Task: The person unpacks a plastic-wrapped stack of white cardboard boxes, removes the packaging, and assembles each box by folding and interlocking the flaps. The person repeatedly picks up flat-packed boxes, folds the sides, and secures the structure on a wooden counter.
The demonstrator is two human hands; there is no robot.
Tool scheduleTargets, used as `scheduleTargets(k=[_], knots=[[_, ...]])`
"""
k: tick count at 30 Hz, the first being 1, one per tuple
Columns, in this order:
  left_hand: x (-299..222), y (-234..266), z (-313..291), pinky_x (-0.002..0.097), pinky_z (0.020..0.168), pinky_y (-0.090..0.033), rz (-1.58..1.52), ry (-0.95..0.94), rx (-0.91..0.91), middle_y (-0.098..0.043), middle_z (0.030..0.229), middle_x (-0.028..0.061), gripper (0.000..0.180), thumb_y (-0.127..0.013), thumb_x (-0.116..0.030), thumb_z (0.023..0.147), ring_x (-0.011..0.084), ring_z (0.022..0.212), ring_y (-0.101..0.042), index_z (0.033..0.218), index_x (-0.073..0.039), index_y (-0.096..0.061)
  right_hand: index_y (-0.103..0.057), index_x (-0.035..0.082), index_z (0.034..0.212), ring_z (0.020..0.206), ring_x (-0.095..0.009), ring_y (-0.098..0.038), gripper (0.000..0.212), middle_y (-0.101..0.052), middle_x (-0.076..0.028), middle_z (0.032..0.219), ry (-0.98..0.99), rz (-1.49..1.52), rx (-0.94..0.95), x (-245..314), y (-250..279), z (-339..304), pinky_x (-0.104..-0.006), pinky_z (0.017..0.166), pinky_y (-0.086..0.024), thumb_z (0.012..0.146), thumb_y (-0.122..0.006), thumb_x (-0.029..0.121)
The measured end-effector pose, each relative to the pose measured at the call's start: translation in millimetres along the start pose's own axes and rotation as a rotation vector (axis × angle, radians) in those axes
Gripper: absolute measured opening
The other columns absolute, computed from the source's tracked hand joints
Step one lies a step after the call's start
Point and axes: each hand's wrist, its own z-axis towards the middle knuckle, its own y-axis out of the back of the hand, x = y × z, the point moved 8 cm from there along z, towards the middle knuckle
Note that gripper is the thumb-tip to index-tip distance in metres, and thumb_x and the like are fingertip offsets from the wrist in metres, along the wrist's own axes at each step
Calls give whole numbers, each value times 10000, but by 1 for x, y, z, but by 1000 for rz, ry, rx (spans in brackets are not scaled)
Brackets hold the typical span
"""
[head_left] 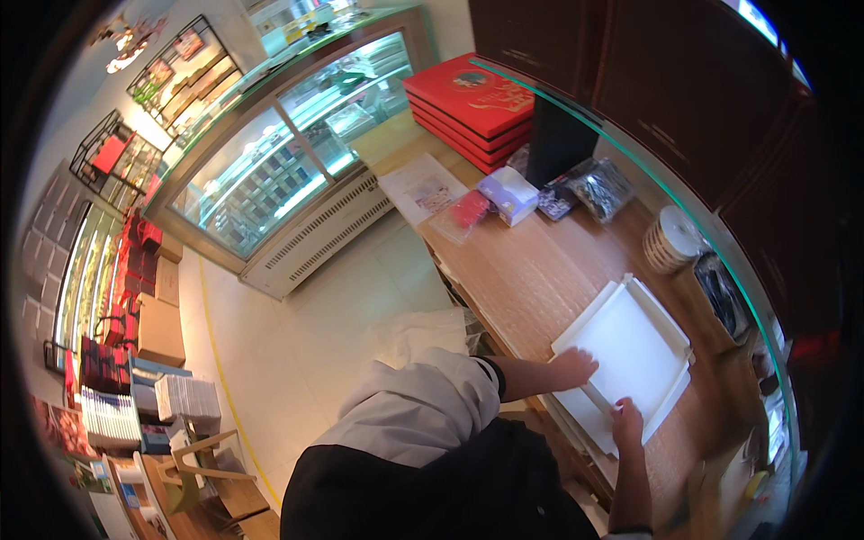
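Note:
A white cardboard box, shallow and square with its walls partly raised, lies on the wooden counter. Its near flap slopes down toward the counter's front edge. At the box's left corner, my left hand is bent round the edge, fingers curled on the card. My right hand grips the near wall farther right, thumb up and the other fingers folded. Parts of the near wall are hidden behind both hands.
Stacked red boxes stand at the counter's far end. Closer are a white-and-purple packet, plastic-wrapped packs and a roll of tape. A glass edge runs along the right. A lit display case stands beyond.

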Motion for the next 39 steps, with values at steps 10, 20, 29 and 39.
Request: scheduleTargets(k=[10, 20, 29, 39], knots=[[-11, -8, 2, 463, 663, -490, -263, 77, 92, -628, 730, 141, 286, -542, -344, 844, 321, 721, -625, 795, -67, -598, -610, 77, 691, 710, -335, -612, 285, -628, -148, 714, 26, -114, -288, 47, -21, 7, -451, 650, -479, 836, -574, 319], [-1, 10, 1, 417, 579, -475, -245, 46, 28, -610, 661, 76, 268, -536, -267, 860, 289, 627, -593, 651, -109, -592, -582, 93, 612, 544, -311, -586, 291, -576, -118, 560, -11, -89, -587, 11, 4, -21, -435, 526, -465, 851, -571, 259], [-27, 66, 7, 411, 728, -458, -281, -27, -214, -616, 899, 99, 253, -682, -247, 773, 275, 802, -585, 930, -76, -582, -622, 48, 889, 636, -221, -577, 93, -620, -101, 778, -187, 639, -892, -41, 47, -83, -339, 605, -469, 850, -597, 129], [-80, 82, 7, 399, 851, -429, -364, -297, 106, -626, 942, 103, 227, -646, -110, 783, 292, 935, -575, 999, -76, -587, -556, 15, 1147, 923, -151, -609, 230, -608, -85, 1001, -44, 1156, -507, -52, 19, -109, -281, 831, -501, 917, -535, 15]])
